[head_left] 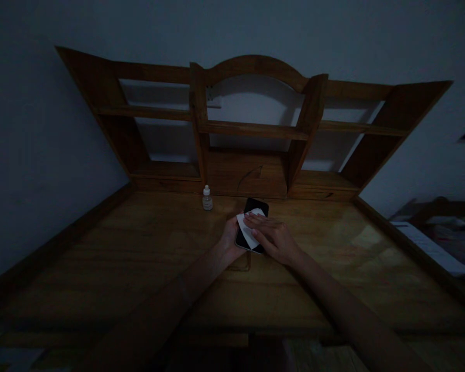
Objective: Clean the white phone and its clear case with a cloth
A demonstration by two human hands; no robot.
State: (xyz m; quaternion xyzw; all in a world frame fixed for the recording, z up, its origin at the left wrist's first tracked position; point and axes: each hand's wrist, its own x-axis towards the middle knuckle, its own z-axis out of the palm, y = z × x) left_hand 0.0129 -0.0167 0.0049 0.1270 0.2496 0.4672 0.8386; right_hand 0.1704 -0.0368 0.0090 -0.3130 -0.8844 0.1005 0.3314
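My left hand (229,238) is closed around the left side of a black smartphone (261,203), which is held tilted over the desk. Across the phone's screen lies a small white cloth or paper wipe (246,233). My right hand (275,237) presses this wipe onto the screen, its fingers together and lying over it, the thumb on the wipe's right edge. Partly hidden under my left hand and the phone, what looks like a clear phone case (241,267) rests on the desk. A small clear bottle (206,200) with a white dropper-like top stands upright behind my left hand.
The wooden desk (147,248) has raised side edges. At its back rises a wooden shelf unit (251,130) with several compartments and small drawers. A white wall socket (213,101) shows through the shelf. To the right, beyond the desk, is a white flat surface (430,248). The light is dim.
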